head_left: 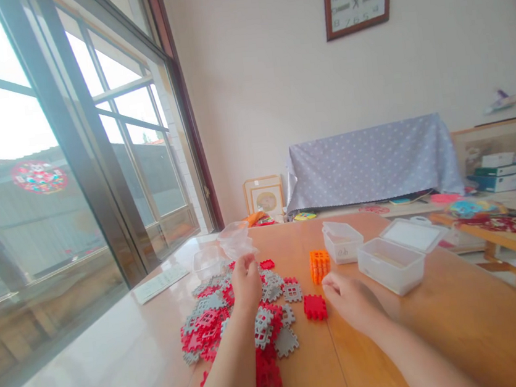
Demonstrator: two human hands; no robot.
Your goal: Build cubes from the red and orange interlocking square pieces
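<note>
A heap of red and grey notched plastic building tiles lies across the middle of the table. My left hand is over its far part, fingers curled in; whatever they may hold is hidden. To the right of the heap, my right hand is closed too, its fingertips turned away from view. Just beyond those fingers stands a stack of orange tiles. A red square stack of tiles sits to the left of the same hand. Whether the right hand touches either stack I cannot tell.
On the right stand a clear plastic box and a second box with its lid open. Clear containers are behind the heap. A printed sheet lies at the left edge of the wooden table, near the window.
</note>
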